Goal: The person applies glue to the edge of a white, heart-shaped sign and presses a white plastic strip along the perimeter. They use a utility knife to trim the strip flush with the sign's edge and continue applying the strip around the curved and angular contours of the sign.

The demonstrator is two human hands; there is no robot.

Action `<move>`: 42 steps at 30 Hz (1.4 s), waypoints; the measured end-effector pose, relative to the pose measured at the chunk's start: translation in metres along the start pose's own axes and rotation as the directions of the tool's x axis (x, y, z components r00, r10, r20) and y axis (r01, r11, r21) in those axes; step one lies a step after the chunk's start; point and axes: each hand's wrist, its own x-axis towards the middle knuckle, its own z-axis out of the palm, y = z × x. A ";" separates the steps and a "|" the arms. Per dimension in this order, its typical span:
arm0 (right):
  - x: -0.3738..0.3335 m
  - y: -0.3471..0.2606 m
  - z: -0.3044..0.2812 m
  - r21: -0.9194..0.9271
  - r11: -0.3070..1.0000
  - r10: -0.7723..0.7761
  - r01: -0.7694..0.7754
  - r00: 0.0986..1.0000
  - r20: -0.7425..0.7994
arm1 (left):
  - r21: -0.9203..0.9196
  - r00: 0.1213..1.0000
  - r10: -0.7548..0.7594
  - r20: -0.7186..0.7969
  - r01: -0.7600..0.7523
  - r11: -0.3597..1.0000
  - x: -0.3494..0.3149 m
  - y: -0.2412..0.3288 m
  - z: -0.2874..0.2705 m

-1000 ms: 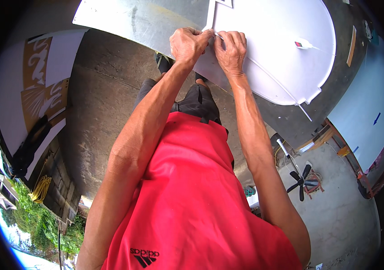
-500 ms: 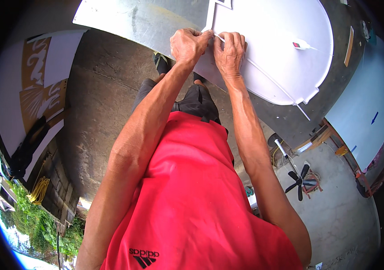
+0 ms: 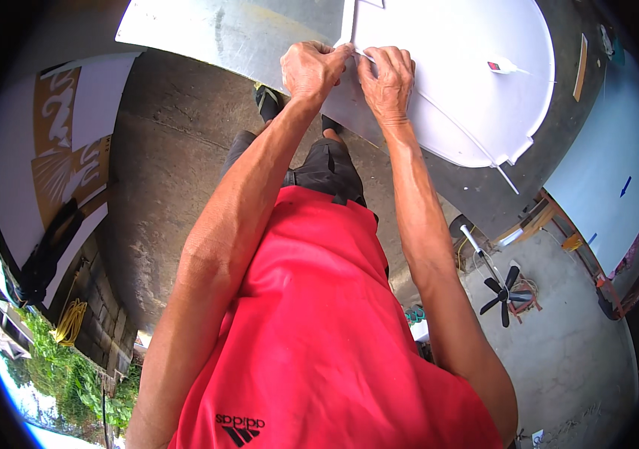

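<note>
Barely changed from half a second ago: both hands remain at the same spot on the near edge of the white rounded panel, with only a slight shift of the whole view. Left hand curled tight, knuckles up, fingers pinched on a thin white strip where the white rounded panel meets the grey metal sheet. Right hand just beside, nearly touching the left, fingers bent and pressed down on the panel, fingertips at the same strip. Cannot tell whether the right hand grips the strip or only presses on it. Strip mostly covered by both hands, so its length and far end stay hidden. Small marker-like object with a red spot lying on the panel, well apart from the hands. Panel top cut off by the upper edge. Black fan on the concrete floor at lower right. Legs and feet largely hidden behind the red shirt.
</note>
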 end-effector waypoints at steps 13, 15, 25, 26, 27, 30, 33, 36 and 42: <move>0.001 -0.012 0.013 -0.001 0.999 0.033 -0.033 0.998 -0.051 | 0.042 1.000 -0.018 -0.021 0.019 0.999 0.003 -0.003 0.004; -0.001 -0.014 0.016 -0.025 0.998 0.060 -0.061 0.996 -0.063 | 0.086 0.999 0.021 -0.024 -0.019 0.996 0.004 -0.005 0.004; -0.001 -0.008 -0.003 0.050 0.996 0.078 -0.078 0.997 -0.004 | -0.005 1.000 -0.019 0.003 0.019 1.000 0.001 -0.001 0.000; 0.000 -0.007 -0.003 0.053 0.996 0.066 -0.065 0.998 -0.009 | -0.001 1.000 -0.015 0.002 0.015 1.000 0.001 -0.001 0.000; -0.001 -0.005 -0.001 0.057 0.997 0.056 -0.055 0.998 -0.013 | 0.006 1.000 -0.013 0.002 0.013 1.000 0.001 0.000 -0.001; 0.001 -0.001 0.000 0.051 0.999 0.019 -0.017 0.999 -0.027 | 0.013 1.000 -0.003 -0.001 0.003 1.000 0.000 0.000 0.000; 0.001 -0.002 -0.001 0.044 0.999 0.000 0.000 1.000 -0.015 | 0.012 1.000 0.009 -0.002 -0.009 1.000 0.002 -0.003 0.000; 0.001 -0.001 0.000 0.052 0.999 -0.014 0.016 0.999 -0.031 | 0.003 1.000 0.006 -0.002 -0.006 1.000 0.002 -0.005 0.000; 0.001 0.000 0.003 0.044 0.998 -0.038 0.040 0.998 -0.043 | 0.026 1.000 -0.001 0.017 0.000 1.000 0.002 -0.002 0.001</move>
